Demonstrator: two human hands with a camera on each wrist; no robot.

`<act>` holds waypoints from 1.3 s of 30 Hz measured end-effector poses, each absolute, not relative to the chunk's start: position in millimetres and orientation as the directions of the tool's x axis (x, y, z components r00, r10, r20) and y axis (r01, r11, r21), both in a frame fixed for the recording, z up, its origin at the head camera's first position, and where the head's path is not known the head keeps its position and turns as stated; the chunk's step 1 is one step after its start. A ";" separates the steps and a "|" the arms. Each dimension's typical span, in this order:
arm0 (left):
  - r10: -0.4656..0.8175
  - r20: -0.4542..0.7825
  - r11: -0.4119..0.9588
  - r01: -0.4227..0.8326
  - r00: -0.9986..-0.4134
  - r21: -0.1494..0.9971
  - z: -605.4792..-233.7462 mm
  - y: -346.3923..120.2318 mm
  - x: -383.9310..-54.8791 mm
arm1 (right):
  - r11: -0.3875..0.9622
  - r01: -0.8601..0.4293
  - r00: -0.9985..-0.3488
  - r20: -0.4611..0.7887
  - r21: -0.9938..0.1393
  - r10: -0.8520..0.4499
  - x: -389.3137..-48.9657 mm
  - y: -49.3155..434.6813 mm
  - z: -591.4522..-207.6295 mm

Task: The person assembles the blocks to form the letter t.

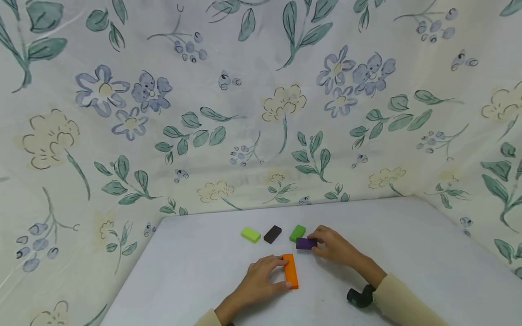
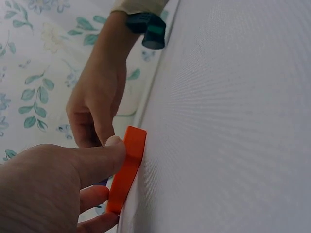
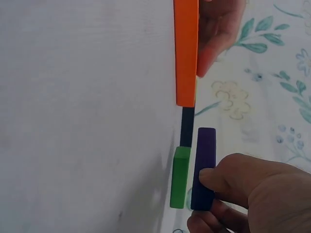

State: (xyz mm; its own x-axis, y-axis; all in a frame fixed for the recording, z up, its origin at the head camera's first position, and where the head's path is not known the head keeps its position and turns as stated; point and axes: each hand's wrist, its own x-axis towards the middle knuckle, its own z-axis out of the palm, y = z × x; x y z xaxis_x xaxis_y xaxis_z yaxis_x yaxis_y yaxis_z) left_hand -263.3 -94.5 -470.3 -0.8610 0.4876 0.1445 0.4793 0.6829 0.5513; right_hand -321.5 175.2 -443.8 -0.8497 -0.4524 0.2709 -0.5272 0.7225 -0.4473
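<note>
My left hand pinches an orange block between thumb and fingers; the block lies on the white table, its long side pointing away from me. In my right hand a purple block is pinched by one end, in front of a green block. The right wrist view shows the purple block raised off the table beside the green block. A black block and a lime green block lie on the table further left.
The white table ends at a flowered cloth that hangs behind it and at both sides. A dark green device is strapped at the right wrist, by the beige sleeve.
</note>
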 end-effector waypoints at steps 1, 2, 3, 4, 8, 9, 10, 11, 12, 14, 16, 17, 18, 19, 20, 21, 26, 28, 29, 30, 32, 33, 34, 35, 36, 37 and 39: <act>0.488 0.144 0.685 0.480 -0.861 0.548 -471.7 -94.5 -263.9 | 0.720 -0.531 -0.847 0.265 -0.446 -0.461 -322.1 174.3 -443.5; 0.488 0.144 0.684 0.480 -0.861 0.549 -473.0 -94.6 -264.6 | 0.718 -0.536 -0.844 0.263 -0.443 -0.468 -322.4 173.5 -442.3; 0.490 0.146 0.681 0.482 -0.860 0.552 -474.0 -94.7 -265.5 | 0.718 -0.538 -0.843 0.262 -0.441 -0.471 -322.7 172.7 -441.0; 0.491 0.144 0.682 0.481 -0.859 0.551 -474.8 -94.9 -266.4 | 0.718 -0.539 -0.842 0.265 -0.441 -0.470 -323.2 171.7 -439.5; 0.492 0.142 0.682 0.481 -0.859 0.551 -476.9 -96.0 -269.8 | 0.711 -0.545 -0.838 0.272 -0.444 -0.473 -325.4 167.3 -435.7; 0.490 0.135 0.685 0.477 -0.861 0.550 -477.4 -96.4 -270.6 | 0.711 -0.549 -0.836 0.274 -0.440 -0.476 -326.4 166.2 -436.3; 0.490 0.132 0.687 0.475 -0.862 0.549 -477.2 -96.4 -271.3 | 0.712 -0.549 -0.836 0.274 -0.438 -0.476 -327.2 165.3 -436.6; 0.490 0.131 0.689 0.475 -0.862 0.548 -476.8 -96.4 -271.8 | 0.712 -0.551 -0.835 0.274 -0.435 -0.478 -327.9 164.5 -437.3; 0.488 0.128 0.689 0.471 -0.863 0.550 -476.1 -96.2 -272.1 | 0.714 -0.550 -0.835 0.273 -0.433 -0.477 -328.4 163.7 -438.0; 0.489 0.124 0.686 0.469 -0.863 0.556 -474.4 -95.7 -272.7 | 0.719 -0.543 -0.839 0.268 -0.434 -0.473 -329.3 162.3 -439.7; 0.496 0.125 0.680 0.473 -0.859 0.560 -472.5 -95.0 -272.1 | 0.727 -0.524 -0.851 0.254 -0.443 -0.459 -328.8 161.1 -440.7; 0.499 0.124 0.677 0.475 -0.858 0.562 -471.9 -94.6 -271.8 | 0.730 -0.517 -0.856 0.248 -0.446 -0.455 -328.5 160.7 -441.3; 0.502 0.125 0.672 0.477 -0.856 0.566 -471.2 -94.3 -271.2 | 0.735 -0.507 -0.862 0.239 -0.450 -0.448 -328.2 160.3 -441.9; 0.505 0.125 0.670 0.480 -0.854 0.566 -471.2 -94.1 -271.0 | 0.739 -0.496 -0.867 0.230 -0.456 -0.441 -327.8 159.8 -442.6; 0.506 0.128 0.668 0.481 -0.853 0.568 -471.1 -94.1 -270.5 | 0.740 -0.492 -0.870 0.226 -0.458 -0.438 -327.2 159.2 -443.0; 0.507 0.133 0.669 0.486 -0.852 0.563 -471.6 -94.2 -270.1 | 0.741 -0.488 -0.872 0.225 -0.461 -0.435 -327.0 158.7 -443.6; 0.493 0.149 0.670 0.483 -0.857 0.564 -475.1 -96.7 -268.5 | 0.728 -0.490 -0.871 0.231 -0.480 -0.434 -327.3 155.5 -447.1; 0.483 0.142 0.672 0.469 -0.864 0.573 -476.0 -98.0 -267.7 | 0.726 -0.494 -0.868 0.228 -0.478 -0.441 -328.2 153.9 -448.8; 0.478 0.136 0.673 0.461 -0.868 0.578 -476.4 -98.6 -267.5 | 0.726 -0.496 -0.867 0.226 -0.477 -0.444 -328.2 152.9 -449.4; 0.475 0.131 0.674 0.456 -0.870 0.581 -476.9 -99.1 -267.6 | 0.724 -0.499 -0.865 0.228 -0.476 -0.446 -328.0 152.0 -449.7; 0.477 0.134 0.673 0.459 -0.869 0.580 -477.7 -99.7 -268.5 | 0.728 -0.498 -0.866 0.231 -0.471 -0.443 -327.4 150.5 -450.1; 0.478 0.132 0.674 0.458 -0.869 0.579 -478.1 -99.7 -269.4 | 0.728 -0.506 -0.862 0.238 -0.463 -0.448 -327.2 150.1 -450.5; 0.480 0.134 0.674 0.463 -0.867 0.576 -478.4 -99.5 -270.3 | 0.727 -0.512 -0.858 0.244 -0.458 -0.451 -326.7 149.9 -450.7; 0.484 0.136 0.673 0.466 -0.865 0.574 -478.3 -99.1 -271.1 | 0.728 -0.518 -0.855 0.248 -0.450 -0.455 -326.1 149.8 -450.8; 0.487 0.138 0.672 0.472 -0.862 0.571 -478.0 -98.5 -271.6 | 0.729 -0.523 -0.852 0.252 -0.441 -0.459 -325.8 150.0 -451.1; 0.490 0.142 0.669 0.476 -0.860 0.570 -477.6 -97.7 -272.1 | 0.733 -0.527 -0.850 0.253 -0.429 -0.463 -325.7 150.4 -451.6; 0.492 0.144 0.668 0.479 -0.858 0.569 -476.0 -95.2 -272.3 | 0.739 -0.531 -0.847 0.253 -0.414 -0.467 -324.9 151.5 -451.7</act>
State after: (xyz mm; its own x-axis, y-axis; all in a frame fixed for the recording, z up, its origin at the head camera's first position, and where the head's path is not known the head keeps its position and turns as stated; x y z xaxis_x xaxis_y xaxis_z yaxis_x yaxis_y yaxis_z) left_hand -272.3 -95.2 -476.0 -0.8584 0.4924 0.1436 0.4786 0.6684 0.5693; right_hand -324.9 151.5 -451.7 -0.8471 -0.4671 0.2534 -0.5314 0.7392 -0.4137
